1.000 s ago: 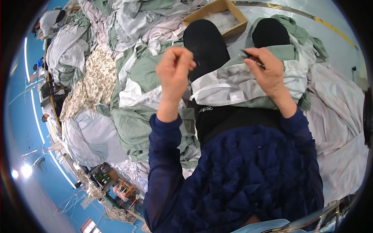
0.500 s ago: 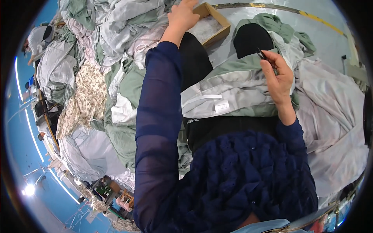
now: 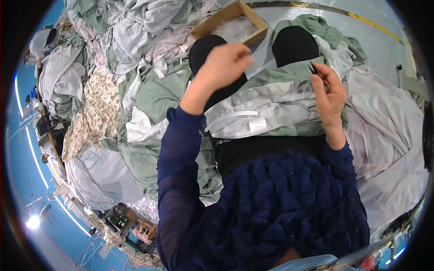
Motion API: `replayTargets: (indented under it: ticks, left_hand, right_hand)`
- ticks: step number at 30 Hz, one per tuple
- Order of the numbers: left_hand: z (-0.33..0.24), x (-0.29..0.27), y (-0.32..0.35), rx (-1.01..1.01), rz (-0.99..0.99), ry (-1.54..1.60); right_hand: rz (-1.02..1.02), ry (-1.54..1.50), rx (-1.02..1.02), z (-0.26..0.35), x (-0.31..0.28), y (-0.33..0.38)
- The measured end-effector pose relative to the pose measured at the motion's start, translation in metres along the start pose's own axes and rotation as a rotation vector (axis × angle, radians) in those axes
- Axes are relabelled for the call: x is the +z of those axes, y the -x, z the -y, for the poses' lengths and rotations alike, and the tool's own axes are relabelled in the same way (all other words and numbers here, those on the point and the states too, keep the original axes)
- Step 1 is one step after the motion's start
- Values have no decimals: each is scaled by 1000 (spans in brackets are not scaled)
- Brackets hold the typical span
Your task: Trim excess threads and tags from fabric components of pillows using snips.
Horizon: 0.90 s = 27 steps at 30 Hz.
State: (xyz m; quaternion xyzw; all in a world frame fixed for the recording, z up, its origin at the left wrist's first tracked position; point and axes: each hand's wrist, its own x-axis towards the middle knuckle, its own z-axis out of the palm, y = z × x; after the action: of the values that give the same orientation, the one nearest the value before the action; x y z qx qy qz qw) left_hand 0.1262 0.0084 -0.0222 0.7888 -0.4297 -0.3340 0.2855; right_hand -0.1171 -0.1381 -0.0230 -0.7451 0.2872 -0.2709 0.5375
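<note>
Across my lap lies a grey and green fabric piece [image 3: 280,106] with a white strip and a small white label [image 3: 258,124] on it. My right hand [image 3: 331,92] is closed around small dark pointed thread snips [image 3: 313,68], their tips upward at the fabric's right side. Over my left knee, above the fabric, hovers my left hand [image 3: 221,67]; its fingers are curled and smeared by motion, and whether they hold anything is unclear.
A cardboard box [image 3: 214,22] with pale, wispy scraps stands beyond my knees. Heaps of green, grey and patterned cloth [image 3: 97,104] fill the left side. More pale cloth [image 3: 384,135] drapes on the right. A yellow-and-black floor line [image 3: 361,19] curves past the far side.
My left hand has come back from beside the cardboard box toward the fabric on my lap. My right hand, with the thread snips, has shifted slightly right and down.
</note>
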Motion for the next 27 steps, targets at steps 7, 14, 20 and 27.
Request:
replayTargets:
  ticks: [7,14,20,27]
  left_hand:
    - [-12,25,52,-57,231,-230]
    - [-3,37,69,-98,41,123]
    - [6,52,84,-185,-59,752]
    - [7,60,90,-141,-48,1034]
  right_hand:
    - [277,29,83,23,28,39]
    - [456,-28,368,7,61,56]
    - [339,123,-99,12,58,51]
    - [397,245,-227,16,48,45]
